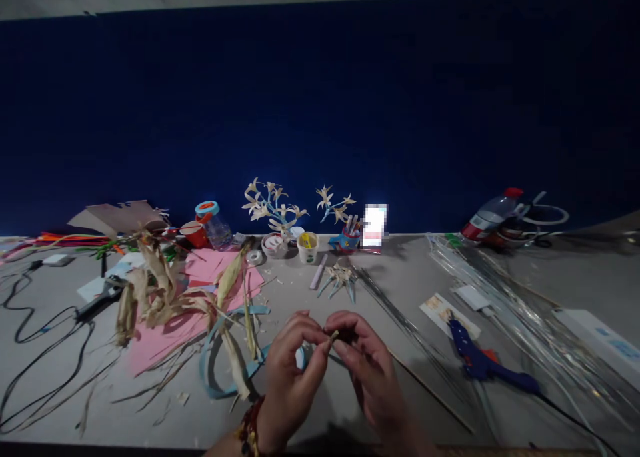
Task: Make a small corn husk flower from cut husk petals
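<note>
Between fingers [316,370] of left hand [293,367] and right hand [369,369] in head view, pinching small pale strip [333,337] at lower centre, probably two-handed for steadiness; with glue gun [480,364] at lower right, presumably for easy reach.

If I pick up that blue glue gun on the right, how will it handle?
The blue glue gun should feel stiff, since its body looks like hard plastic. The black cord trailing from its handle will probably drag and may twist it. Sliding it forward could nudge the printed card, which its nozzle overlaps in this view.
</note>
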`<state>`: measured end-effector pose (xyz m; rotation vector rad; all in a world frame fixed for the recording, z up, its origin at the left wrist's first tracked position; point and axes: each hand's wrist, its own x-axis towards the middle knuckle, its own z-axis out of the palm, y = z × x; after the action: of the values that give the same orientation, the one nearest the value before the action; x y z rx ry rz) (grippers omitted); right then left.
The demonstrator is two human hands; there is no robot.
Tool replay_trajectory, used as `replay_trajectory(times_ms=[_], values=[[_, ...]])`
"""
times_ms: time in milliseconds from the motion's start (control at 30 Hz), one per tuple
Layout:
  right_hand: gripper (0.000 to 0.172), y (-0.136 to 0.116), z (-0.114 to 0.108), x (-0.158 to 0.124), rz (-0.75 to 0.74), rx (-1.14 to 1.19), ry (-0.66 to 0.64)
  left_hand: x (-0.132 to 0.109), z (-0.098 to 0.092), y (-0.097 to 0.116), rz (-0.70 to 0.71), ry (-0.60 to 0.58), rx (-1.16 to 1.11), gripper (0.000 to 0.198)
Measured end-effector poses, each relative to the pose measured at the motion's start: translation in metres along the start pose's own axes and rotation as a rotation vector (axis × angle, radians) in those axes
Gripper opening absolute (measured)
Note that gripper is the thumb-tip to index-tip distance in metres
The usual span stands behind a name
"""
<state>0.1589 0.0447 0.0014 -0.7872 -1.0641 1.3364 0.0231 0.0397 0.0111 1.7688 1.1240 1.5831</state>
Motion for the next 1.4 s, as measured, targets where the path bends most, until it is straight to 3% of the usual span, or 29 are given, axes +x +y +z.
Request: replay_trajectory(times_ms=[1400], values=[[0.013, 0.002, -0.006, -0.002, -0.023, 0.034, 0.047, -0.001, 0.010, 0.003, 0.119, 0.009, 0.091, 0.013]])
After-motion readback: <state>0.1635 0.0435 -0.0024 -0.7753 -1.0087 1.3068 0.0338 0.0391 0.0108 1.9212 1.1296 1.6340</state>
